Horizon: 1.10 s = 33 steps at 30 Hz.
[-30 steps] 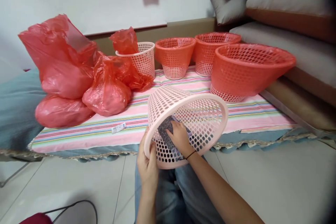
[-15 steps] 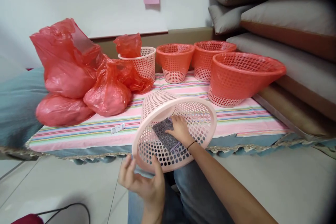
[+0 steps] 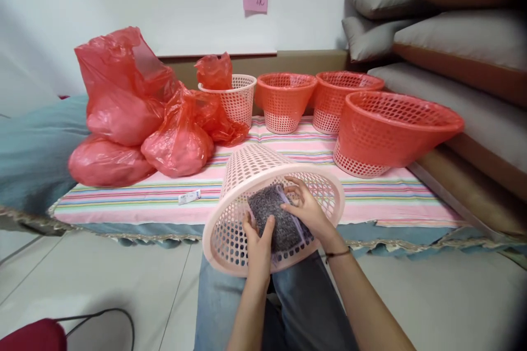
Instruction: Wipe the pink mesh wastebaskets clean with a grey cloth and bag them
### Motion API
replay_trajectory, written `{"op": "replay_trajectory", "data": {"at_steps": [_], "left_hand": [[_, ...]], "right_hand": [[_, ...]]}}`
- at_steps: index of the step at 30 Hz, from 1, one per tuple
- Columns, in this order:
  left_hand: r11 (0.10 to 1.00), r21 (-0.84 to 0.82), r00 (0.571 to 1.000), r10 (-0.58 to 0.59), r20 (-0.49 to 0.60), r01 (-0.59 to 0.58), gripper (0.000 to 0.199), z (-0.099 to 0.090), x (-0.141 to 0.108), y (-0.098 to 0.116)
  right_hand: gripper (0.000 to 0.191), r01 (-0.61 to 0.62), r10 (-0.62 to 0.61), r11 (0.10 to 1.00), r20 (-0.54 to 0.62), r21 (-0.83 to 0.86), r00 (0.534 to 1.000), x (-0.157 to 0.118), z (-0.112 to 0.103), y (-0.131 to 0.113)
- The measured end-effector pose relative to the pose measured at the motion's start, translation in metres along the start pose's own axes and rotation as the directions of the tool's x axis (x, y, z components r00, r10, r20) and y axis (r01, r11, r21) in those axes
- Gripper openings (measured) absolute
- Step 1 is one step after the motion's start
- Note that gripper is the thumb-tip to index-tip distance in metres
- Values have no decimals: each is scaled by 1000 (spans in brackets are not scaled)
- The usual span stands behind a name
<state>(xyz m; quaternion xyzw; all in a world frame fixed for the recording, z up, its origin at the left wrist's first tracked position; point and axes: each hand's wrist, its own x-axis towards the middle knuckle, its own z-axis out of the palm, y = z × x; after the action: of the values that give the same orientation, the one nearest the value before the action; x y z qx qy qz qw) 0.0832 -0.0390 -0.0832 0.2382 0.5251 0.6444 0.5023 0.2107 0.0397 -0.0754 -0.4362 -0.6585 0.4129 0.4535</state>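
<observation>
A pink perforated plastic basket (image 3: 247,167) lies tipped on its side over the person's knees, its mouth facing me. In its mouth is a dark grey cloth (image 3: 272,216) with a pale purple edge. My left hand (image 3: 259,241) holds the cloth's left side, thumb on top and fingers at the edge. At the upper right edge, my right hand (image 3: 307,208) has its fingers curled and its thumb against the cloth. A dark band circles the right wrist. Part of the basket's inside is hidden behind the cloth and hands.
Several baskets stand at the back on a striped cloth (image 3: 288,148), including a red-lined basket (image 3: 395,126) at right. Stuffed red plastic bags (image 3: 123,98) are piled left. A small white packet (image 3: 189,197) lies near the front edge. Cushions (image 3: 461,44) are stacked at right.
My left hand has moved up from beside the basket's rim into its mouth and taken hold of the cloth. The cloth now faces me more fully, and my right hand has shifted right.
</observation>
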Motion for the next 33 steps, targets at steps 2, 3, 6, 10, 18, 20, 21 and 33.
{"op": "replay_trajectory", "data": {"at_steps": [2,3,6,10,18,20,21,33], "left_hand": [[992,-81,992,-88,90,95,69,-1,-1,5],[982,-113,980,-134,148,151,63,-3,-2,7],[941,-196,942,-226,248,277,49,-11,-5,11],[927,-181,924,-276,265,329,43,-24,-14,23],[983,-35,955,-164,247,178,47,-36,-18,42],[993,-24,962,-103,252,112,47,-33,-18,42],[996,-23,968,-76,239,84,46,-32,-17,42],[989,-117,988,-72,137,88,57,-30,-22,33]], "right_hand": [[64,-5,11,940,-15,340,1000,-19,-4,-9],[63,-16,32,889,-28,458,999,-27,-4,-13],[56,-41,124,825,-110,564,986,-44,-2,-15],[39,9,153,853,-267,521,952,-54,3,-14],[29,121,14,913,-327,389,945,-64,7,-12],[28,119,-30,968,-370,220,929,-66,6,-15],[26,121,-70,987,-391,107,918,-67,7,-18],[82,95,-98,995,-120,-32,988,-76,50,-43]]}}
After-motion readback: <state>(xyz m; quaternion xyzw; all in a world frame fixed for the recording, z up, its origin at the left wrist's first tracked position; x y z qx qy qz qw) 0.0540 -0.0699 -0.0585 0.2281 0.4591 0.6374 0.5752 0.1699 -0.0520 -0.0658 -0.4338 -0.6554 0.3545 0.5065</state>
